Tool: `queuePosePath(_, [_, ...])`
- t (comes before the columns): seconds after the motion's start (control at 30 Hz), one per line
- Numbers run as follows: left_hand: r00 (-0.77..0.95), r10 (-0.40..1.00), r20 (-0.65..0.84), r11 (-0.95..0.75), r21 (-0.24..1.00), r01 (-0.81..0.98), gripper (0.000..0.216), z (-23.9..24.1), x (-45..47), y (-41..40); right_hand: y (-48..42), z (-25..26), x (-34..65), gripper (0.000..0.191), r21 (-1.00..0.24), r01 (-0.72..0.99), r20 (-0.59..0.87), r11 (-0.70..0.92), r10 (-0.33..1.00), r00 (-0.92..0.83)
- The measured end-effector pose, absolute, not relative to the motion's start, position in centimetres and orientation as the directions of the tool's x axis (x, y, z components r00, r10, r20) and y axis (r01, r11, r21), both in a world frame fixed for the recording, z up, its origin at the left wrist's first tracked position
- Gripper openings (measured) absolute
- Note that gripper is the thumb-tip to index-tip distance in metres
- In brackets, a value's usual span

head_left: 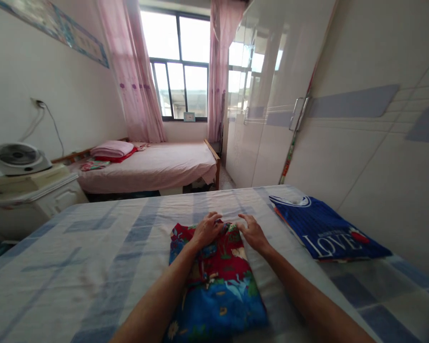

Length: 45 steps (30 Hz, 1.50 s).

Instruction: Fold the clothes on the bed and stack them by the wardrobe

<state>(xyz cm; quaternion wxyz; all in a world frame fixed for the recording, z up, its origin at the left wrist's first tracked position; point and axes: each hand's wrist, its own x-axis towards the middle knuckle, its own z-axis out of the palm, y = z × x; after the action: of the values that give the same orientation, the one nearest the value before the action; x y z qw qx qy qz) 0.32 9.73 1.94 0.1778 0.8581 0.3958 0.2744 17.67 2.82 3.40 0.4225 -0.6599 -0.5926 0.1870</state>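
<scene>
A folded red and blue patterned shirt (226, 286) lies on the bed in front of me, its collar end pointing away. My left hand (208, 230) rests on the far edge of the shirt near the collar, its fingers stretched forward. At the far right corner of the shirt is my right hand (253, 233), fingers apart, with the tips at or just over the cloth. Neither hand appears to grip the fabric. My left forearm covers part of the shirt's left side.
The bed's blue and white sheet (103, 267) spreads around the shirt. To the right lies a folded blue LOVE top (329, 233) on other cloth. A tall wardrobe (271, 95) flanks the bed; a pink bed (164, 164) and a fan (19, 158) are farther off.
</scene>
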Motion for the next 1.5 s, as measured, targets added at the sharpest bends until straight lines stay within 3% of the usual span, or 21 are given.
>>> queuePosePath(0.23, [0.56,0.759,0.333,-0.644,0.514,0.567,0.02,0.9,0.1,10.3,4.4,0.2,17.4,0.016,-0.683,0.728,0.326,0.058,0.917,0.232])
queuePosePath(0.33, [0.58,0.747,0.326,-0.655,0.514,0.554,0.029,0.8,0.1,10.4,4.2,0.1,17.3,0.012,-0.642,0.765,0.332,0.051,0.918,0.218])
queuePosePath(0.4, [0.592,0.738,0.322,-0.663,0.508,0.55,0.033,0.7,0.2,10.4,4.4,0.0,17.4,0.011,-0.621,0.783,0.331,0.039,0.919,0.216])
queuePosePath(0.6, [0.576,0.747,0.331,-0.656,0.505,0.561,0.015,0.7,0.3,10.2,4.6,-0.3,17.5,0.013,-0.579,0.815,0.33,0.028,0.922,0.203])
queuePosePath(0.8, [0.464,0.815,0.348,-0.579,0.535,0.615,0.013,1.0,0.3,10.3,4.8,-0.5,17.6,0.013,-0.555,0.832,0.326,0.01,0.923,0.206])
queuePosePath(1.07, [0.387,0.859,0.335,-0.51,0.495,0.704,0.011,0.5,0.4,10.4,3.7,1.1,16.1,0.024,-0.48,0.877,0.402,0.026,0.895,0.193])
queuePosePath(1.13, [0.395,0.854,0.338,-0.518,0.488,0.702,0.01,0.5,0.4,10.4,3.2,1.3,15.5,0.034,-0.416,0.9,0.419,0.126,0.905,0.067])
queuePosePath(1.27, [0.411,0.845,0.343,-0.534,0.483,0.694,0.011,0.4,0.2,10.5,3.2,0.4,15.3,0.052,-0.327,0.915,0.26,0.235,0.954,-0.152])
queuePosePath(1.5, [0.423,0.821,0.384,-0.569,0.48,0.667,0.014,1.2,0.1,10.2,4.1,-0.6,16.5,0.055,-0.363,0.919,0.239,0.155,0.969,-0.069])
